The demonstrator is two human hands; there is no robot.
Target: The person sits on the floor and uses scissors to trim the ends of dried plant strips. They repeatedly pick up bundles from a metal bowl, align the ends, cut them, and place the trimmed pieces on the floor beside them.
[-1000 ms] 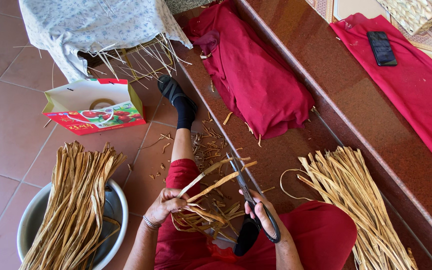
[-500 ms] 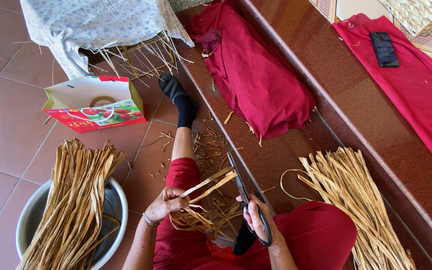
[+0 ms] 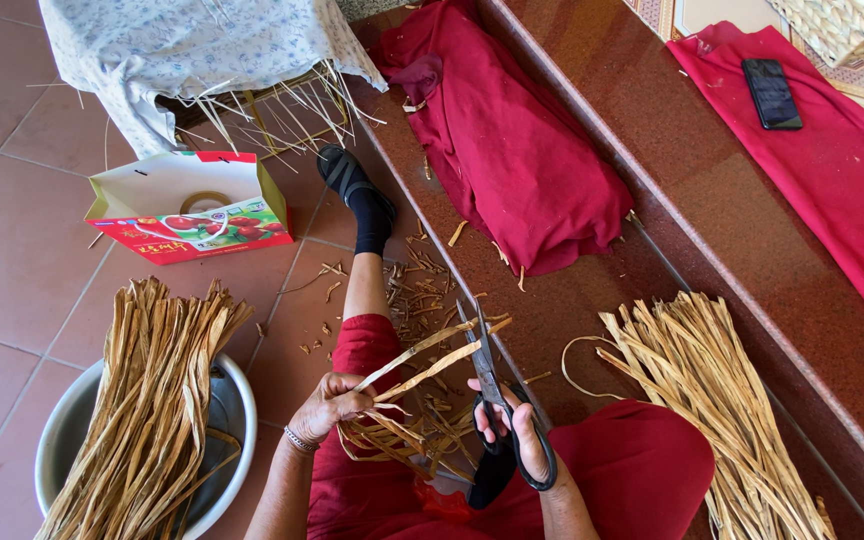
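Head view. Left hand (image 3: 327, 405) closed on a bunch of dried straw strips (image 3: 422, 365) over the lap, strip ends pointing far-right. Right hand (image 3: 517, 435) w/ fingers through black scissors (image 3: 497, 410), blades apart around the strips. Near left: basin (image 3: 57, 450) holding a straw bundle (image 3: 147, 400). Right: 2nd straw pile (image 3: 712, 390) on the red step (image 3: 592, 290). Far left: gift bag (image 3: 187, 205).

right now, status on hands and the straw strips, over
Left hand gripping tan dried straw strips. Right hand working black-handled scissors, blades at the strips. Nothing blocking.
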